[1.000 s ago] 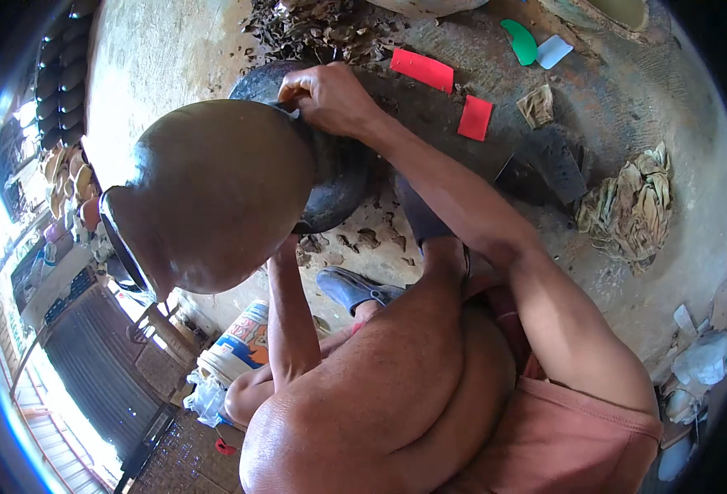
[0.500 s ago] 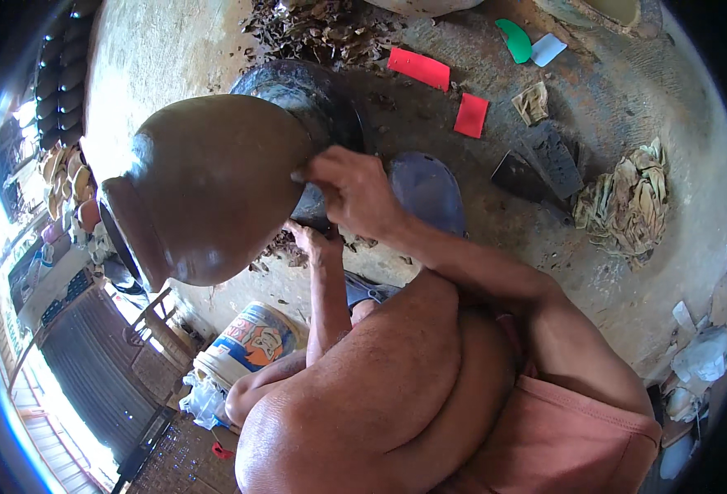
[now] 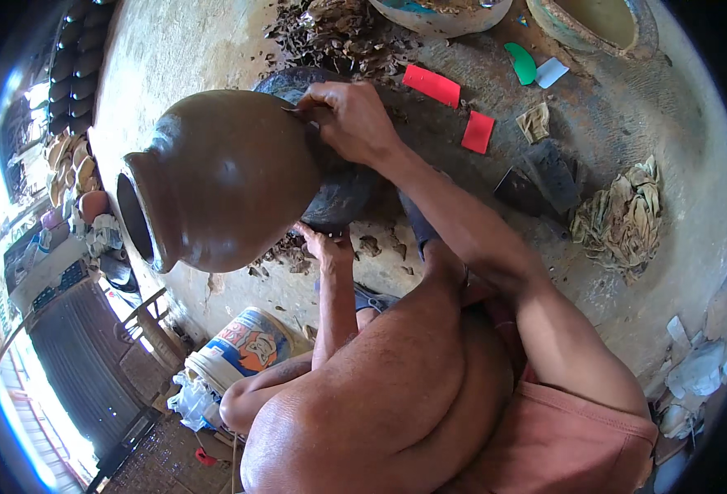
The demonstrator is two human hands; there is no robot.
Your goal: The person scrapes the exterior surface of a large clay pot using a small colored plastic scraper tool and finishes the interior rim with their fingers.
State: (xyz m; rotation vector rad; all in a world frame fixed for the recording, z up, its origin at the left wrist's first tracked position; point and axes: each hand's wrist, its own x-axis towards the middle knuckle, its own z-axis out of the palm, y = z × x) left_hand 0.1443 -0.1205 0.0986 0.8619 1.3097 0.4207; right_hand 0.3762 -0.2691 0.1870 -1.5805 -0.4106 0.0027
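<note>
I am steadying a brown clay pot [image 3: 227,177] lying on its side on the ground, my right hand [image 3: 351,123] pinching what may be a scraper, my left hand [image 3: 324,245] cupping its underside.

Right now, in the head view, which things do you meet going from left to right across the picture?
Brown clay pot → right hand → small red card → dark flat tool → heap of dry husks.
</note>
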